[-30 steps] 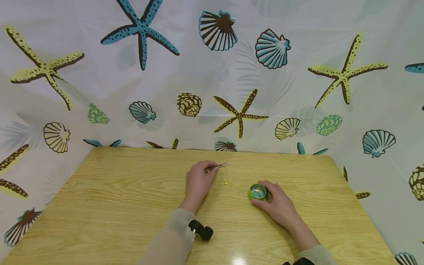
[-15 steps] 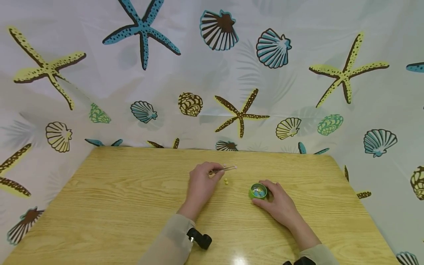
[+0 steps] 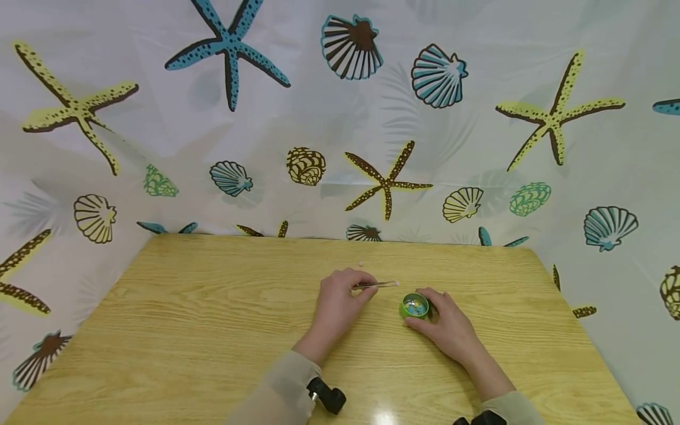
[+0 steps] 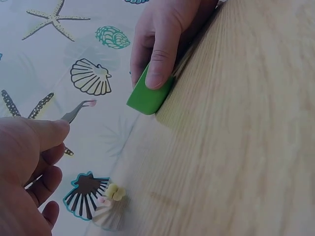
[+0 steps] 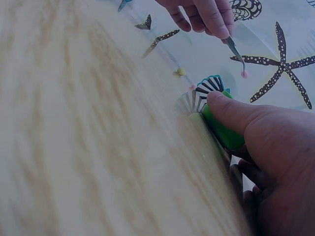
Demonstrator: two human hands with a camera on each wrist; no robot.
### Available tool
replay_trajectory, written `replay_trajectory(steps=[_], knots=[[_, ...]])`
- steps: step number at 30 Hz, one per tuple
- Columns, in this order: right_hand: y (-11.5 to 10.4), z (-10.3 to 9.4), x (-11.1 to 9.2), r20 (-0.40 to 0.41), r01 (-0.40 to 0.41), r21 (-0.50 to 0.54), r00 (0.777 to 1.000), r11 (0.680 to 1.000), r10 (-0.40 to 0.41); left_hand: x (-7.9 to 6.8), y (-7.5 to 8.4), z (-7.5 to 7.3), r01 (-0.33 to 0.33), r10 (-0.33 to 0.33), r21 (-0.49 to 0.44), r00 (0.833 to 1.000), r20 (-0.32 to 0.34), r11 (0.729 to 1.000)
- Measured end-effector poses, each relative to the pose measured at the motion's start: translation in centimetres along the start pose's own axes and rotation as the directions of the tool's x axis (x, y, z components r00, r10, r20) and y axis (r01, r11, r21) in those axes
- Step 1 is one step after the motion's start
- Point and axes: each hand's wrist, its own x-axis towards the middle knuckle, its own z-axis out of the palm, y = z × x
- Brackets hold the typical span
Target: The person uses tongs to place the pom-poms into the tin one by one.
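My left hand pinches a pair of bent-tip tweezers between thumb and fingers. A tiny pink bead-like piece sits at the tweezer tips, held up just left of a small round green tin. My right hand grips that tin from the right, thumb on the near side, fingers on the far side. Blue and other coloured bits show inside the tin. Several small yellow pieces and another pink piece lie on the table; in the head view my left hand hides the yellow ones.
The wooden table reaches back to a white cloth printed with starfish and shells, which also hangs at both sides. A black wrist camera is strapped on the left sleeve.
My left hand has moved right and nearer, bringing the tweezers and pink piece close to the tin and covering the yellow pieces in the head view. My right hand stays put.
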Motion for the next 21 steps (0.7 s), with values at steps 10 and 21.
replay_trajectory(steps=[10,21], knots=[[0.0,0.0,0.1,-0.002,0.005,-0.001,1.000,1.000,-0.005,-0.6,1.0,0.9,-0.053,0.053,-0.001,0.997,0.061,0.999],[0.0,0.0,0.0,0.001,0.000,-0.004,1.000,1.000,0.000,-1.0,1.2,2.0,-0.103,0.100,0.025,0.991,0.084,0.994]])
